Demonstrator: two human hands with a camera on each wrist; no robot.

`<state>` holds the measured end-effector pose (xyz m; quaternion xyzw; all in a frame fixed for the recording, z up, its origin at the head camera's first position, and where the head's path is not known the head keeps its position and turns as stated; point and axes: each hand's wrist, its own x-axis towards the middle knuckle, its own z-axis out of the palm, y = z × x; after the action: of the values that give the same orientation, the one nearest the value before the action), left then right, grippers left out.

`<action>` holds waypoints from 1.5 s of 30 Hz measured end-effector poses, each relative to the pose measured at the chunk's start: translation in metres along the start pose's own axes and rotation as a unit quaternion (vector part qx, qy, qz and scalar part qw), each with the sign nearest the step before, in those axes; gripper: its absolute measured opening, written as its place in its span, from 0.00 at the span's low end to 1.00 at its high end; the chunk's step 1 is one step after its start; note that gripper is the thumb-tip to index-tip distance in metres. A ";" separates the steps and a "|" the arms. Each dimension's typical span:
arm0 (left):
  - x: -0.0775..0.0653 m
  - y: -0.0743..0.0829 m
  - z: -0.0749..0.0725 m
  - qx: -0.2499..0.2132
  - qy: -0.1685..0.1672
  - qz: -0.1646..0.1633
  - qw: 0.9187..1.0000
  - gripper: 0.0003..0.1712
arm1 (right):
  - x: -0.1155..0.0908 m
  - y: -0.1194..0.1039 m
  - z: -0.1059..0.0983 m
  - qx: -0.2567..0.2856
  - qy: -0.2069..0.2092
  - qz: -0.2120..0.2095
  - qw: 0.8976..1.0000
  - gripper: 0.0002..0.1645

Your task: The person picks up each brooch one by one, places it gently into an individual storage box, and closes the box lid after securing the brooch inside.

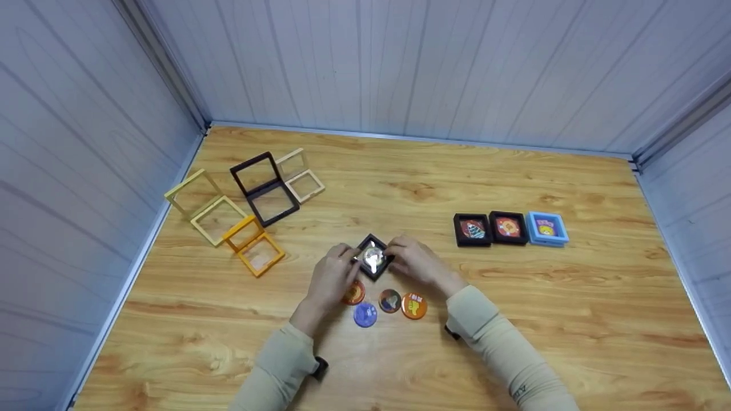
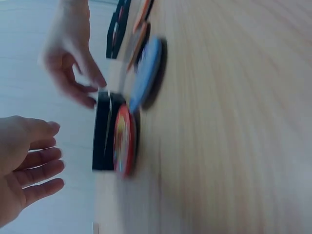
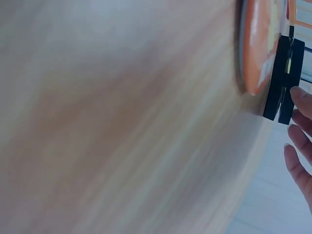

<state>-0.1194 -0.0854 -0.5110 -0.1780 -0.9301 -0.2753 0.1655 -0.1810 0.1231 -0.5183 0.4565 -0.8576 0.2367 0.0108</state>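
A small black display frame [image 1: 384,270] with a round, shiny item [image 1: 374,258] inside lies between the hands, its two halves folded together with a thin gap at the edge. My right hand [image 1: 420,262] touches the frame's upper half with its fingertips, the other fingers loosely bent. Beside the opposite corner is my left hand [image 1: 331,279]; in the left wrist view its fingers [image 2: 46,170] are relaxed and apart from the frame. Closest to me lie round badges: red [image 1: 355,292], purple [image 1: 365,315], dark multicoloured [image 1: 390,301] and orange [image 1: 414,306].
At left stand several unfolded frames: yellow [image 1: 204,227], dark [image 1: 280,217], cream [image 1: 313,196] and orange [image 1: 246,262]. To the right, two black frames [image 1: 473,243] [image 1: 508,240] and a blue frame [image 1: 549,241] hold badges in a row. Pale panel walls [image 1: 388,68] border the wooden table [image 1: 571,319].
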 end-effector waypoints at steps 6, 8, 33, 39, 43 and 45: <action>-0.010 -0.024 -0.018 0.024 0.024 -0.030 0.999 0.14 | 0.000 0.001 0.004 -0.023 0.010 -0.030 0.999 0.09; -0.013 -0.032 -0.025 0.036 0.035 -0.035 0.998 0.14 | -0.001 0.002 0.004 -0.024 0.013 -0.032 0.999 0.08; -0.022 -0.114 -0.096 0.170 0.077 -0.198 0.962 0.30 | -0.040 0.014 -0.014 -0.033 0.048 0.085 0.995 0.04; -0.024 -0.120 -0.100 0.155 0.056 -0.243 0.956 0.30 | -0.047 0.018 -0.020 -0.040 0.052 0.117 0.991 0.04; -0.025 -0.122 -0.100 0.140 0.045 -0.263 0.954 0.28 | -0.051 0.021 -0.023 -0.032 0.055 0.141 0.988 0.04; -0.026 -0.122 -0.100 0.130 0.044 -0.272 0.952 0.25 | -0.053 0.023 -0.025 -0.031 0.057 0.149 0.987 0.04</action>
<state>-0.1269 -0.2449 -0.4975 0.1171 -0.9629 -0.1938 0.1468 -0.1726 0.1856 -0.5181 0.3084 -0.9211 0.2346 0.0385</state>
